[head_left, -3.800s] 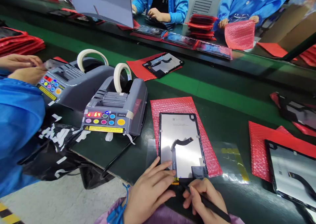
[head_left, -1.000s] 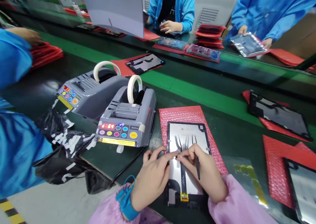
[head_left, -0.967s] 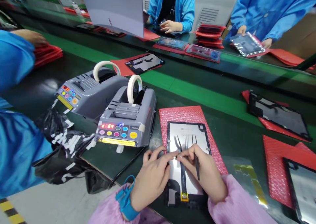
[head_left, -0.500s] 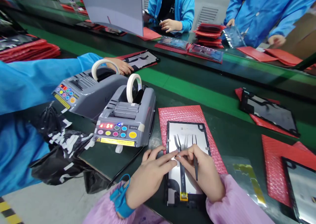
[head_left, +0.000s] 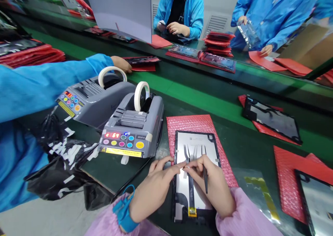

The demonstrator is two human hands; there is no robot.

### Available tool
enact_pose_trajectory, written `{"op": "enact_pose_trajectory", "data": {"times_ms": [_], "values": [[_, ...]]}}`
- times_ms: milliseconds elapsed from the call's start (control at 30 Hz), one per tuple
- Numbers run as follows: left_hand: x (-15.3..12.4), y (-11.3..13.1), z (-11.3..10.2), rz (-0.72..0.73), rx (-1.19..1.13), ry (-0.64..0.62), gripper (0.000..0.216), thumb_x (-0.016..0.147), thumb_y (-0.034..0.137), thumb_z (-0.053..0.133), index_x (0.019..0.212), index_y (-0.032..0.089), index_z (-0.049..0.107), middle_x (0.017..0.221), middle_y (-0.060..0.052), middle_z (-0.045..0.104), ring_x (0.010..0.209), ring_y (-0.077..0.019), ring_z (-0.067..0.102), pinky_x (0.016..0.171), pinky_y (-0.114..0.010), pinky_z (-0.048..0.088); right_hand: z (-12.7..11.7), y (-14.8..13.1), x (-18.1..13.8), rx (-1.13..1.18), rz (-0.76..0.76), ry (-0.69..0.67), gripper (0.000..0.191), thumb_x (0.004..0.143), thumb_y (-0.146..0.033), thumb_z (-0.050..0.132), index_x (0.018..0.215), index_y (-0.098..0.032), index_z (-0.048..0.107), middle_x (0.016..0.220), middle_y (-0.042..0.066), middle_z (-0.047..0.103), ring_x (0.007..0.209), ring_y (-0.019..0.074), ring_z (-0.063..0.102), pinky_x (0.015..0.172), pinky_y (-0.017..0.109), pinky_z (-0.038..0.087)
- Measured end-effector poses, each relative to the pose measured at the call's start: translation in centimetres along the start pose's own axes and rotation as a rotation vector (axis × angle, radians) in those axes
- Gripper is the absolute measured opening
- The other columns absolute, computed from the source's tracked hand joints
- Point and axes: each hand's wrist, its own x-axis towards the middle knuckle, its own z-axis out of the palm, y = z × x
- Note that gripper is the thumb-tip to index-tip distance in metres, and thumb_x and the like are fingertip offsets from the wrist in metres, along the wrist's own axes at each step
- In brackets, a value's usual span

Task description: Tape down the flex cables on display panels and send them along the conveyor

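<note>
A tablet back panel (head_left: 194,144) lies face down on a red bubble-wrap sheet (head_left: 189,123) in front of me, with a black flex cable (head_left: 191,191) running down its middle. My left hand (head_left: 156,187) rests on the panel's left edge, its fingertips pinched towards the cable's top. My right hand (head_left: 213,185) meets it there, fingers closed, gripping a thin black stylus-like tool (head_left: 205,177). Both hands pinch at a small pale piece I cannot make out.
Two grey tape dispensers (head_left: 132,126) (head_left: 91,97) with tape rolls stand left. A black bag with tape scraps (head_left: 59,156) hangs off the edge. A neighbour's blue sleeve (head_left: 52,83) reaches over the green belt (head_left: 197,93). More panels on red sheets (head_left: 273,119) lie right; people work opposite.
My hands have stayed at the cable top, barely shifting. The neighbour's arm has reached across the belt to a red-wrapped panel and drawn it along. The panels at right have drifted leftward.
</note>
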Motion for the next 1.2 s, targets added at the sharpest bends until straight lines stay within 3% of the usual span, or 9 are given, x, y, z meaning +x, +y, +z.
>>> {"op": "enact_pose_trajectory", "data": {"times_ms": [167, 333, 567, 767, 933, 1100, 1200], "values": [[-0.1, -0.1, 0.0, 0.002, 0.019, -0.060, 0.067, 0.073, -0.018, 0.032, 0.119, 0.022, 0.061, 0.147, -0.001, 0.061, 0.139, -0.0308, 0.045, 0.107, -0.055, 0.043, 0.1, 0.0, 0.0, 0.013, -0.006, 0.006, 0.033, 0.096, -0.025, 0.061, 0.079, -0.030, 0.034, 0.087, -0.002, 0.076, 0.081, 0.0196, 0.073, 0.071, 0.030, 0.049], [0.1, -0.1, 0.0, -0.007, 0.011, -0.062, 0.072, 0.072, -0.018, 0.032, 0.125, 0.022, 0.060, 0.146, -0.003, 0.062, 0.139, -0.0300, 0.045, 0.107, -0.055, 0.044, 0.1, 0.0, -0.1, 0.013, -0.020, 0.007, 0.032, 0.097, -0.022, 0.060, 0.079, -0.030, 0.034, 0.088, -0.002, 0.077, 0.083, 0.0189, 0.074, 0.072, 0.030, 0.050], [0.0, 0.0, 0.2, -0.042, -0.021, 0.001, 0.088, 0.074, -0.016, 0.031, 0.152, 0.024, 0.041, 0.135, -0.006, 0.068, 0.139, -0.0264, 0.046, 0.107, -0.049, 0.046, 0.2, 0.1, -0.1, -0.060, -0.070, 0.031, 0.030, 0.098, -0.021, 0.059, 0.080, -0.029, 0.036, 0.091, 0.000, 0.078, 0.086, 0.0200, 0.074, 0.072, 0.031, 0.051], [0.0, 0.0, -0.1, 0.019, 0.048, -0.059, 0.081, 0.069, -0.016, 0.034, 0.132, 0.026, 0.063, 0.149, -0.001, 0.060, 0.139, -0.0294, 0.044, 0.107, -0.054, 0.044, 0.1, -0.3, -0.1, -0.099, -0.071, 0.035, 0.030, 0.098, -0.023, 0.058, 0.079, -0.029, 0.037, 0.088, -0.001, 0.078, 0.080, 0.0197, 0.073, 0.070, 0.030, 0.051], [-0.1, -0.2, 0.3, 0.065, 0.139, -0.034, 0.077, 0.076, -0.013, 0.040, 0.136, 0.031, 0.064, 0.151, 0.000, 0.058, 0.136, -0.0313, 0.045, 0.103, -0.052, 0.046, 0.4, -0.5, 0.1, -0.182, -0.063, 0.055, 0.029, 0.100, -0.030, 0.056, 0.078, -0.030, 0.037, 0.087, 0.001, 0.076, 0.076, 0.0211, 0.071, 0.067, 0.032, 0.050], [-0.4, -0.2, 1.0, 0.088, 0.206, 0.027, 0.067, 0.084, -0.009, 0.046, 0.135, 0.030, 0.063, 0.149, -0.003, 0.058, 0.134, -0.0319, 0.045, 0.102, -0.050, 0.047, 0.4, -0.6, -0.3, -0.443, -0.213, 0.180, 0.032, 0.103, -0.038, 0.052, 0.073, -0.028, 0.044, 0.087, 0.003, 0.075, 0.068, 0.0221, 0.069, 0.058, 0.032, 0.046], [-0.5, -0.1, 1.3, 0.073, 0.249, 0.128, 0.058, 0.087, -0.006, 0.051, 0.130, 0.030, 0.067, 0.141, -0.007, 0.059, 0.131, -0.0315, 0.046, 0.101, -0.048, 0.050, 0.1, -1.0, -1.5, -0.593, -0.403, 0.137, 0.028, 0.106, -0.029, 0.049, 0.079, -0.028, 0.055, 0.085, 0.001, 0.078, 0.070, 0.0223, 0.071, 0.058, 0.032, 0.045]]}}
